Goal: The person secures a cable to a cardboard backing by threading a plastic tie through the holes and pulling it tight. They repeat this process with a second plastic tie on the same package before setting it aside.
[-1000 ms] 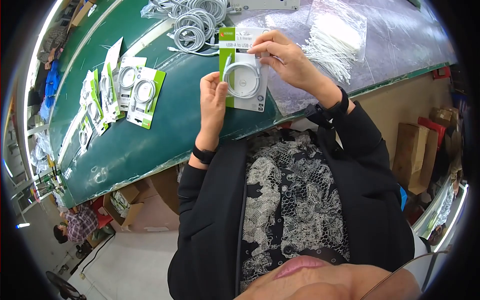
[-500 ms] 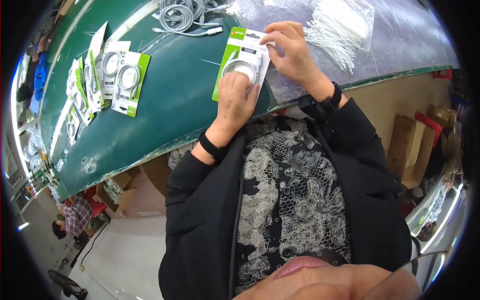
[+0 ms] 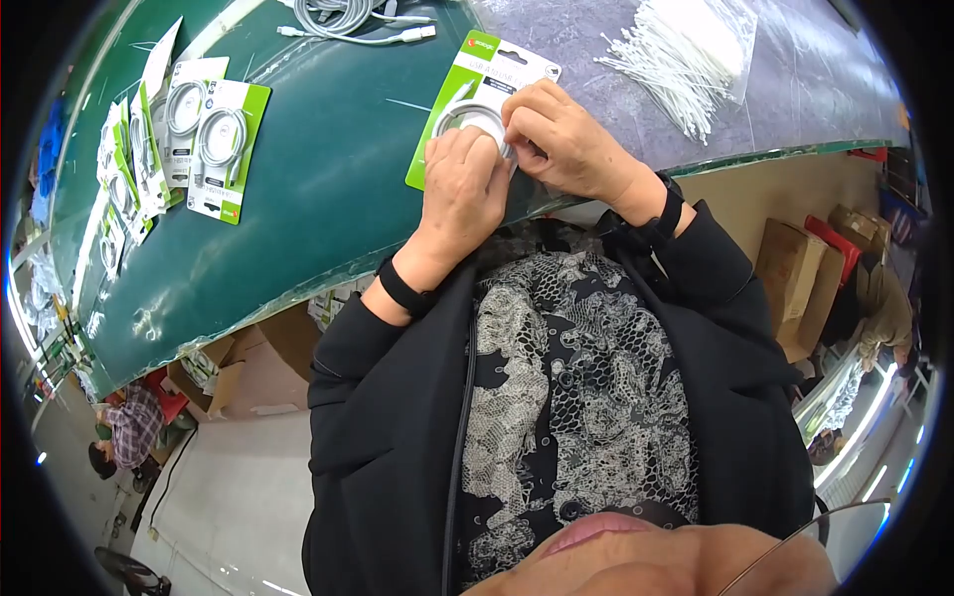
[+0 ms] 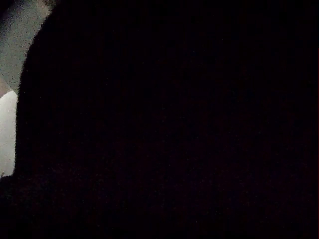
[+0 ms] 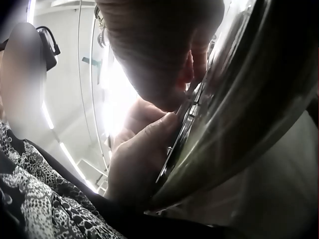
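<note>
In the head view, a green-and-white card [image 3: 442, 104] lies tilted on the green table top, a coiled pale cable [image 3: 467, 107] on its face. The left hand [image 3: 462, 189] bends its fingers over the lower part of the coil and holds it. At the coil's right side, the right hand [image 3: 566, 144] pinches with thumb and forefinger; both hands' fingertips are close together there and partly hide the cable. The right wrist view has the right hand [image 5: 159, 50] above the left hand [image 5: 142, 154], both at the card's edge. The left wrist view is nearly all dark.
Several carded cables [image 3: 221, 139] lie overlapping at the left of the table [image 3: 308, 169]. Loose grey cables [image 3: 348, 22] are at the back, white ties [image 3: 676, 70] in a bag at the right. Cardboard boxes [image 3: 795, 278] stand beyond the right arm.
The card has gone from held up to lying on the table. The left hand has moved from its edge onto the coil; the right hand has come down from the card's top to the coil's right side.
</note>
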Demonstrator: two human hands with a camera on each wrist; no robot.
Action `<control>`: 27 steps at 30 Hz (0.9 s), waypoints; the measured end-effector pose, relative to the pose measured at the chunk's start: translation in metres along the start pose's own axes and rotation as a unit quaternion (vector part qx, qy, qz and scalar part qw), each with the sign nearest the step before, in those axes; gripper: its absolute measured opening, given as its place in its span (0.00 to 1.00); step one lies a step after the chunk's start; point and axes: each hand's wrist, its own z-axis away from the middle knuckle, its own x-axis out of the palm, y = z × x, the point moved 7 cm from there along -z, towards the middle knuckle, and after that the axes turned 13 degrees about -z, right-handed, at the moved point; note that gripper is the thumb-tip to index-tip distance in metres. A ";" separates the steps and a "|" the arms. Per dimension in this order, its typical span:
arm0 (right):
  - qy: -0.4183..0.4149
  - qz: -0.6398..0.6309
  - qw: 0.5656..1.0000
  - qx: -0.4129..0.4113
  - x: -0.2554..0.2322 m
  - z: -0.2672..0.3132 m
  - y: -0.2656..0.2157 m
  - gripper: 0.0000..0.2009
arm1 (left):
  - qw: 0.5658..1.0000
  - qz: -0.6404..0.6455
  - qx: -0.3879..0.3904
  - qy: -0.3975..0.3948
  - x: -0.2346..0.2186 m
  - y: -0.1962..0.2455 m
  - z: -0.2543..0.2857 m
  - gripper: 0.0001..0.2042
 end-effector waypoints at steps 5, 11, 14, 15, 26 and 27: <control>0.001 0.050 0.999 0.000 0.003 0.000 -0.001 0.09 | 1.000 0.000 0.017 0.003 -0.001 0.001 -0.002 0.10; 0.002 0.033 0.999 0.025 0.004 0.000 0.006 0.11 | 0.998 0.017 0.055 -0.022 0.000 -0.001 0.000 0.08; 0.012 0.010 0.999 0.032 0.004 0.002 0.014 0.10 | 0.998 0.014 0.065 -0.016 0.000 0.000 0.001 0.08; 0.018 -0.004 0.999 0.035 0.001 0.002 0.014 0.10 | 0.997 0.011 0.069 -0.014 -0.001 0.000 0.002 0.09; 0.203 -0.475 0.779 0.357 0.008 0.059 0.021 0.16 | 0.988 -0.029 0.109 0.104 -0.019 0.038 0.005 0.12; 0.218 -0.530 0.749 0.331 0.014 0.055 0.018 0.19 | 0.987 -0.029 0.139 0.079 -0.017 0.048 0.006 0.12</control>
